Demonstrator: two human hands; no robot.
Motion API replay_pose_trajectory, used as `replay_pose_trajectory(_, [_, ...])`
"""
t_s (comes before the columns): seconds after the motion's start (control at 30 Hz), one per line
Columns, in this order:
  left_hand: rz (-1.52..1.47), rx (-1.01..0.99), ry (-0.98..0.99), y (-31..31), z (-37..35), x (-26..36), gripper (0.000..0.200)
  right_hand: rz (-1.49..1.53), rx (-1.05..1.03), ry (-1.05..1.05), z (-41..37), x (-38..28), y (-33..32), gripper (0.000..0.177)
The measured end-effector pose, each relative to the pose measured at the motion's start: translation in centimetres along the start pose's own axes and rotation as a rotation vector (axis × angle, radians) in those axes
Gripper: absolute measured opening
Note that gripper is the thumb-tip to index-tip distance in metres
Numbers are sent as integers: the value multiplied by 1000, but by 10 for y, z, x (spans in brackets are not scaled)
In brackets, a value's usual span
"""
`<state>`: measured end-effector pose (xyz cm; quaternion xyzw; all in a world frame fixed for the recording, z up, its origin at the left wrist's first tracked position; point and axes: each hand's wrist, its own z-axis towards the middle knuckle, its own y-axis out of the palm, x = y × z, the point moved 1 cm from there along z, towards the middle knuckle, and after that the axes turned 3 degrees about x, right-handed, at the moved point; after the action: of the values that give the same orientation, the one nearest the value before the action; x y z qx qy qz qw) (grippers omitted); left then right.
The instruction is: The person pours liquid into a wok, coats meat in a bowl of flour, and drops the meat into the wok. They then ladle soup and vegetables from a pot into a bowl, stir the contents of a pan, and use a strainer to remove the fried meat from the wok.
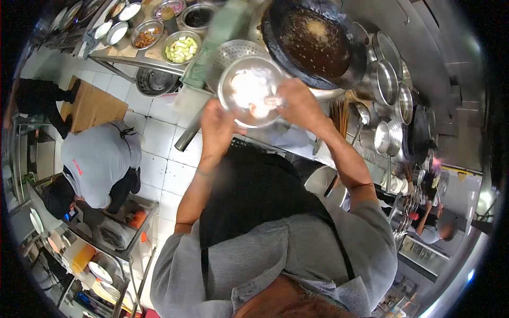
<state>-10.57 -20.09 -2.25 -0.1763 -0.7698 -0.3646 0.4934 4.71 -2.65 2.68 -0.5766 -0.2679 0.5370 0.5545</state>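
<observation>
A round metal bowl [227, 91] with pale, overexposed food in it is held up in front of me. My left hand [216, 127] grips the bowl's lower left rim. At the bowl's right side, my right hand [301, 103] is closed, its fingertips over the rim at the pale food; what they pinch is too bright to make out. Behind the bowl lies a perforated metal strainer [233, 52]. Just beyond my right hand stands a large black wok [318, 45] with dark, bubbling oil.
Bowls of cut green vegetable [182, 49] and brown pieces [147, 37] stand on a side table. Metal pans [384, 82] and a ladle [361, 114] are at the right. A person in grey [103, 159] bends over a left counter. Other people are farther off.
</observation>
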Motion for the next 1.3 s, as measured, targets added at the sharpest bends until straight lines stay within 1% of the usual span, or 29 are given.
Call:
replay_pose_trajectory(0.1, [-4, -46, -9, -1, 4, -7, 11, 226, 63, 108, 5, 5, -17, 34])
replay_pose_trajectory(0.13, [-3, -62, -22, -2, 7, -17, 10, 408, 33, 243, 8, 3, -25, 32])
replay_pose_trajectory(0.23, [19, -127, -72, 1, 10, -23, 8, 796, 45, 431, 12, 10, -26, 27])
replay_pose_trajectory(0.27, [31, -150, -91, 4, 9, -24, 8, 916, 21, 498, 16, 10, -25, 23])
replay_pose_trajectory(0.37, [50, -151, -120, 11, 9, -26, 9, 991, 21, 615, 18, 12, -3, 23])
replay_pose_trajectory(0.4, [57, -176, -129, 10, 10, -26, 10, 841, 90, 555, 18, 8, 4, 24])
replay_pose_trajectory(0.5, [96, -173, -126, 6, 14, -27, 10, 583, 37, 613, 18, 5, 10, 21])
replay_pose_trajectory(0.53, [94, -178, -108, 5, 14, -27, 10, 629, 47, 617, 17, 10, 14, 22])
replay_pose_trajectory(0.63, [85, -179, -85, 4, 15, -24, 10, 993, 144, 533, 21, 19, 14, 21])
replay_pose_trajectory(0.73, [89, -170, -106, 4, 17, -25, 10, 1107, 117, 566, 34, 6, -7, 21])
replay_pose_trajectory(0.83, [106, -182, -111, 4, 21, -29, 9, 1198, 135, 612, 45, 0, -17, 21])
replay_pose_trajectory(0.93, [109, -196, -99, 3, 23, -32, 9, 1151, 187, 582, 44, 15, -7, 24])
replay_pose_trajectory(1.03, [94, -188, -55, 4, 22, -30, 8, 824, 43, 572, 33, 26, 3, 29])
replay_pose_trajectory(1.07, [89, -177, -47, 4, 21, -27, 8, 713, -62, 545, 23, 43, 15, 44])
replay_pose_trajectory(1.17, [139, -145, 0, 3, 17, -19, 7, 851, -110, 642, 20, 27, 10, 57])
replay_pose_trajectory(1.2, [167, -138, 18, 3, 17, -17, 7, 885, -94, 676, 21, 24, 13, 60])
replay_pose_trajectory(1.3, [200, -115, 85, 5, 16, -15, 8, 675, -320, 775, 33, 17, 22, 52])
